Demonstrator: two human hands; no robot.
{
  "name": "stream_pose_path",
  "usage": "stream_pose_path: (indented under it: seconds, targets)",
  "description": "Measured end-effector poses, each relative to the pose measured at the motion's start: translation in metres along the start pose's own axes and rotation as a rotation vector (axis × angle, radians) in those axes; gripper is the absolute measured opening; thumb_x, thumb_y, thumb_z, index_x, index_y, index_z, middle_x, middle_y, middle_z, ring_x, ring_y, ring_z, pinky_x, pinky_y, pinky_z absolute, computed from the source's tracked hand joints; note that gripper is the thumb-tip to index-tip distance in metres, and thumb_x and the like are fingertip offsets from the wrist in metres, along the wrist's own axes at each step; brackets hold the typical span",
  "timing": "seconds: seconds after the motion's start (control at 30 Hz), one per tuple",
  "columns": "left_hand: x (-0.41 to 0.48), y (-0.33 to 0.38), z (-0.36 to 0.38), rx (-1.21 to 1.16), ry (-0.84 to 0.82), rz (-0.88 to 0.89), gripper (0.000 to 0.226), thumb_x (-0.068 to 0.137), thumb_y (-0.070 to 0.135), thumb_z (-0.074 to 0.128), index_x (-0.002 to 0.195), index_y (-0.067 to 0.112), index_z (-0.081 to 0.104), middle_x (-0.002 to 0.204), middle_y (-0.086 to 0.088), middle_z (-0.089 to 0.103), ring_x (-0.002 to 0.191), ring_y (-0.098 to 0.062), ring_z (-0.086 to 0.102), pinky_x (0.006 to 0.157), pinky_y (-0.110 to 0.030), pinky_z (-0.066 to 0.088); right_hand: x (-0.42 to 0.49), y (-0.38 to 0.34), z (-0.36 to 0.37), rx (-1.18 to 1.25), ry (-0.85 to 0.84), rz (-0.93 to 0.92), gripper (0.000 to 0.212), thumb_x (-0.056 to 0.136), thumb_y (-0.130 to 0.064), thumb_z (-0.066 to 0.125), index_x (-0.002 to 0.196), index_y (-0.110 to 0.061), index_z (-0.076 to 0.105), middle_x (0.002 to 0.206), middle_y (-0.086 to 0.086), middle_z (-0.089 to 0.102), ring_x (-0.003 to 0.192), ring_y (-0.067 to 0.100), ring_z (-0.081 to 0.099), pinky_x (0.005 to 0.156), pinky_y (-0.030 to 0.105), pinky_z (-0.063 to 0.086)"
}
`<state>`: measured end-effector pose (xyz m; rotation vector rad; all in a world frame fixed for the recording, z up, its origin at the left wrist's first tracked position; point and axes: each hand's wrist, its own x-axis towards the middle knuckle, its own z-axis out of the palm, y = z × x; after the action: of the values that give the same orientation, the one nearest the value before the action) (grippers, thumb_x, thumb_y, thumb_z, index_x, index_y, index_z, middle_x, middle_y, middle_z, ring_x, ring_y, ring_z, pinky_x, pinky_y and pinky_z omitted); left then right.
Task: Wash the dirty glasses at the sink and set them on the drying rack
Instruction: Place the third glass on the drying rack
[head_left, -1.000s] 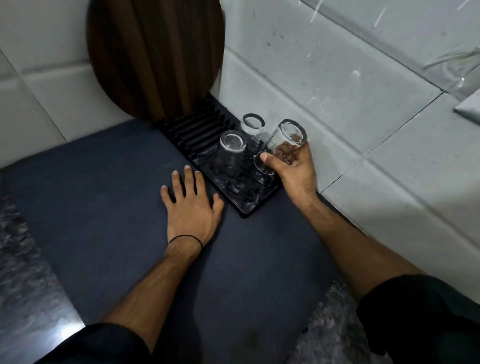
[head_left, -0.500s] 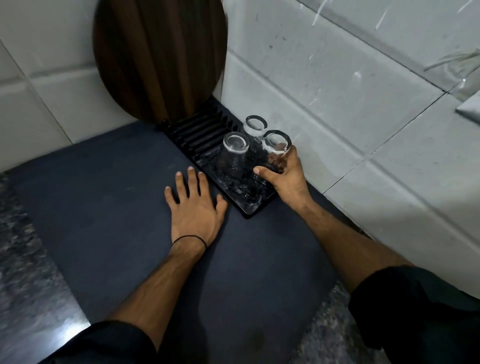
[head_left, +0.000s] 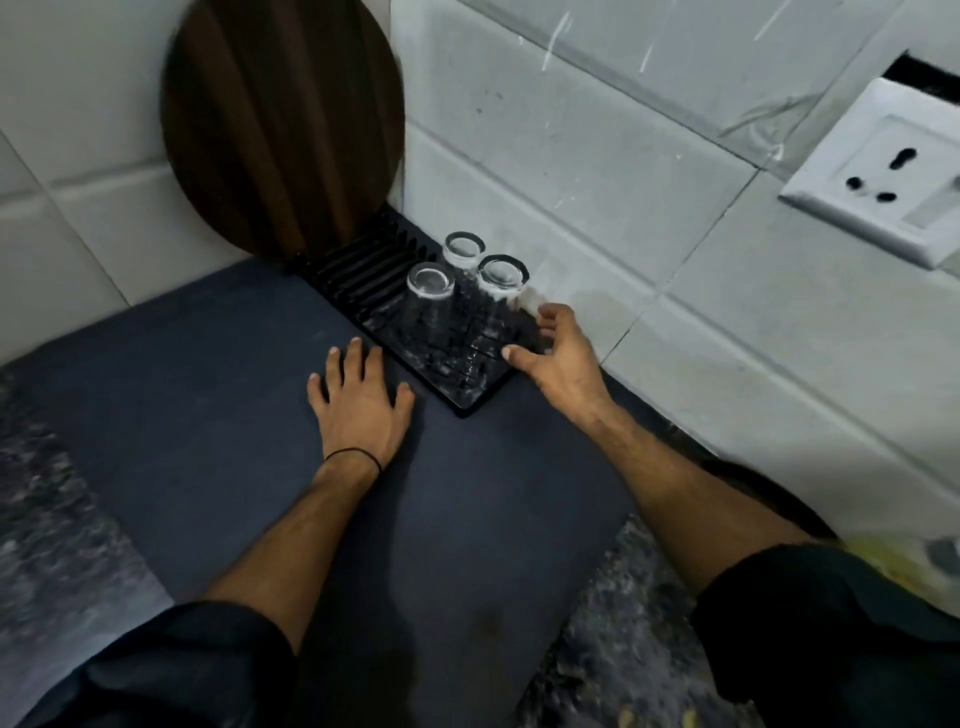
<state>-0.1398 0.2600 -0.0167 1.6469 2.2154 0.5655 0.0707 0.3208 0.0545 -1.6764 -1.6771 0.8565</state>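
My right hand (head_left: 561, 358) hovers with fingers spread, gripping nothing, just beside the three glasses (head_left: 430, 283) standing mouth-down to drain on the rack (head_left: 358, 270) in the worktop's (head_left: 62, 519) back corner, my left hand (head_left: 358, 405) flat on the mat (head_left: 208, 389), bracing me.

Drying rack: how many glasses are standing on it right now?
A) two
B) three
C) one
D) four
B: the front-left glass, back glass and right glass all stand upside down on the drying rack, and the right hand beside them holds none.
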Motion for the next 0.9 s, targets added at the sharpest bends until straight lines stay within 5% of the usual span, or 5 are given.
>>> stream_pose_path:
  seconds: [0.27, 0.63, 0.77, 0.9]
  targets:
    - [-0.096, 0.049, 0.004, -0.231, 0.008, 0.103, 0.041, 0.093, 0.025, 0.057, 0.133, 0.018, 0.058, 0.148, -0.004, 0.049, 0.139, -0.023, 0.040, 0.113, -0.049, 0.021, -0.097, 0.011, -0.055, 0.239, 0.178, -0.003, 0.037, 0.087, -0.009, 0.076, 0.118, -0.016, 0.056, 0.116, -0.001, 0.061, 0.105, 0.015, 0.062, 0.092, 0.026, 0.051]
    - [-0.229, 0.091, 0.041, -0.133, -0.189, 0.393, 0.037, 0.095, 0.026, 0.057, 0.131, 0.023, 0.060, 0.146, 0.004, 0.050, 0.139, -0.017, 0.041, 0.112, -0.044, 0.024, -0.265, 0.057, -0.139, 0.273, 0.407, -0.035, 0.019, 0.093, 0.001, 0.064, 0.103, -0.015, 0.067, 0.100, 0.002, 0.069, 0.094, 0.015, 0.067, 0.085, 0.025, 0.053]
    - [-0.260, 0.096, 0.050, -0.089, -0.230, 0.403, 0.040, 0.097, 0.028, 0.054, 0.136, 0.022, 0.057, 0.153, 0.002, 0.043, 0.146, -0.021, 0.031, 0.115, -0.048, 0.020, -0.327, 0.071, -0.162, 0.102, 0.635, -0.100, 0.018, 0.091, 0.002, 0.060, 0.101, -0.012, 0.067, 0.100, 0.003, 0.065, 0.094, 0.017, 0.063, 0.082, 0.019, 0.047]
    - [-0.274, 0.104, 0.056, 0.032, -0.307, 0.416, 0.047, 0.100, 0.034, 0.047, 0.146, 0.027, 0.043, 0.164, 0.004, 0.020, 0.152, -0.028, 0.009, 0.120, -0.056, 0.009, -0.348, 0.100, -0.176, -0.380, 0.630, -0.019, 0.024, 0.085, -0.011, 0.068, 0.108, -0.011, 0.064, 0.115, 0.003, 0.059, 0.112, 0.020, 0.042, 0.091, 0.034, 0.037]
